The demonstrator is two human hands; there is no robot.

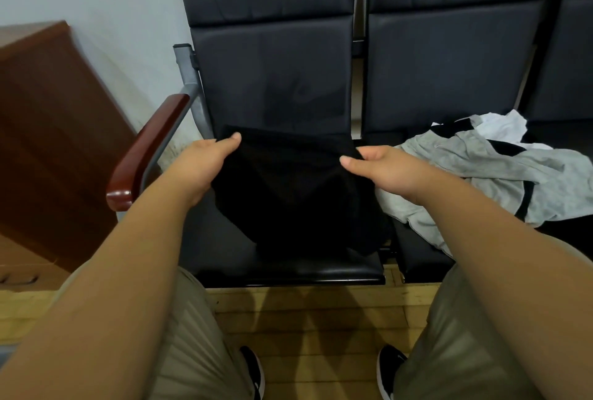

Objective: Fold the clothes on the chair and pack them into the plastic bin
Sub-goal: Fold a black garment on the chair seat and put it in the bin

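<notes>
Pinching the upper corners of a black garment (295, 194), the left grip (205, 162) and right grip (385, 168) hold it spread at frame centre. Its lower edge seems to rest on the chair seat (288, 273), though the dark folds read poorly. A grey garment (513, 171) and a white cloth (503, 125) lie crumpled at centre right.

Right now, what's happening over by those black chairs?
A person holds a black garment over the left chair seat, the left hand and right hand each pinching an upper corner. A crumpled pile of grey, white and black clothes lies on the next seat. No bin is in view.
</notes>
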